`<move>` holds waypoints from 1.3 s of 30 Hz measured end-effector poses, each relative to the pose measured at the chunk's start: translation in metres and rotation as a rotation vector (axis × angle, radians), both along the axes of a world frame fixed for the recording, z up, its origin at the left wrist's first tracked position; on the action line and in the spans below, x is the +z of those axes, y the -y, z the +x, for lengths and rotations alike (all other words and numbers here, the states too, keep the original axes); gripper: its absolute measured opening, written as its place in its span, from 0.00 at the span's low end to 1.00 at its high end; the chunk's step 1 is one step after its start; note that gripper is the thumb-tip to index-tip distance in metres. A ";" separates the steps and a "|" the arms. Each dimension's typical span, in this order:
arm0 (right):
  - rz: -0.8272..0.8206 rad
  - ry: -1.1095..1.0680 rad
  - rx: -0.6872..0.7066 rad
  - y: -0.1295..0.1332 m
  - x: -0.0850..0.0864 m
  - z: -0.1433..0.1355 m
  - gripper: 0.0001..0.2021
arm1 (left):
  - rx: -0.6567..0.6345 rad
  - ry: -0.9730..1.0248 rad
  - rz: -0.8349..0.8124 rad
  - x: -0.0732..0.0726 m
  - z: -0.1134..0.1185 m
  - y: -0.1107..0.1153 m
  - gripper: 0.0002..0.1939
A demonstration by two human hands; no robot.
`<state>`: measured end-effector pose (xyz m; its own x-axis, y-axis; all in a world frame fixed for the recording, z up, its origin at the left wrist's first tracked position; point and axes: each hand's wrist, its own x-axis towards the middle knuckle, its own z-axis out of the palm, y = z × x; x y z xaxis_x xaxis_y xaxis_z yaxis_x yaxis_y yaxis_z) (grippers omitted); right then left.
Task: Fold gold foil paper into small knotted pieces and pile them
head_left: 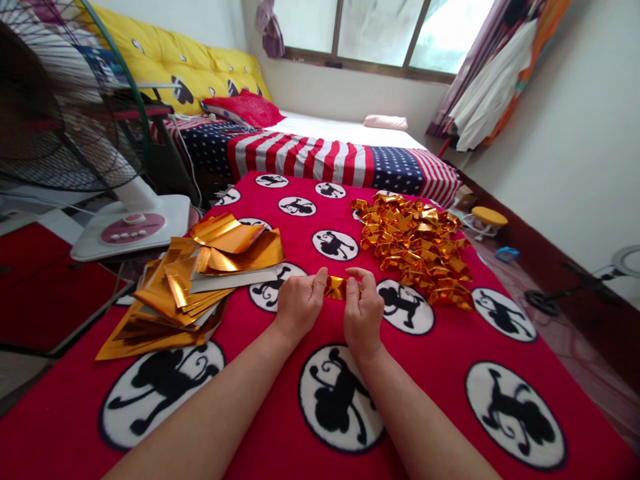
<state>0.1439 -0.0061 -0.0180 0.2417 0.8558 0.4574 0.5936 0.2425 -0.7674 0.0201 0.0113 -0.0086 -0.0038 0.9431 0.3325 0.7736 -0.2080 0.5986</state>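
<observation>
Above a red cloth printed with black monkeys in white circles (425, 407), the left hand (300, 300) and right hand (364, 310) hold a small folded piece of shiny gold foil paper (337, 288) between them. Loose gold foil sheets (175, 290) lie left; a heap of folded gold foil pieces (413, 243) lies farther off, right.

A paper piece (336, 288) sits between the left grip (299, 303) and the right grip (365, 313), over the worktop (425, 373). Sheets (177, 293) lie stacked left of the grip, with a fan (135, 200) farther left. A heap of folded papers (413, 247) lies ahead and right of the grip. Straight ahead, past the worktop's far edge, is a bed (305, 157) (a cushion (245, 107) on its left part).
</observation>
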 end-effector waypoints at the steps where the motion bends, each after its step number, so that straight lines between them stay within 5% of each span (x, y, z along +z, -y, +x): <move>1: -0.008 0.010 0.000 0.000 0.000 0.000 0.14 | 0.007 -0.043 0.006 0.000 0.000 0.000 0.33; 7: -0.021 0.133 -0.027 -0.001 0.000 -0.002 0.13 | 0.054 -0.256 -0.012 -0.001 0.002 -0.001 0.31; 14: -0.033 0.201 -0.145 -0.001 0.002 -0.001 0.14 | -0.009 -0.164 0.014 0.005 -0.003 0.004 0.26; 23: -0.016 0.222 -0.125 -0.002 0.001 -0.001 0.14 | 0.004 -0.210 0.076 -0.001 0.002 0.002 0.19; 39: -0.003 0.244 -0.100 -0.001 0.001 -0.001 0.14 | -0.027 -0.075 0.046 0.002 0.000 0.003 0.25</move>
<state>0.1425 -0.0053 -0.0167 0.2079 0.8349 0.5096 0.7818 0.1713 -0.5996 0.0200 0.0085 -0.0067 0.0484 0.9263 0.3736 0.8097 -0.2554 0.5283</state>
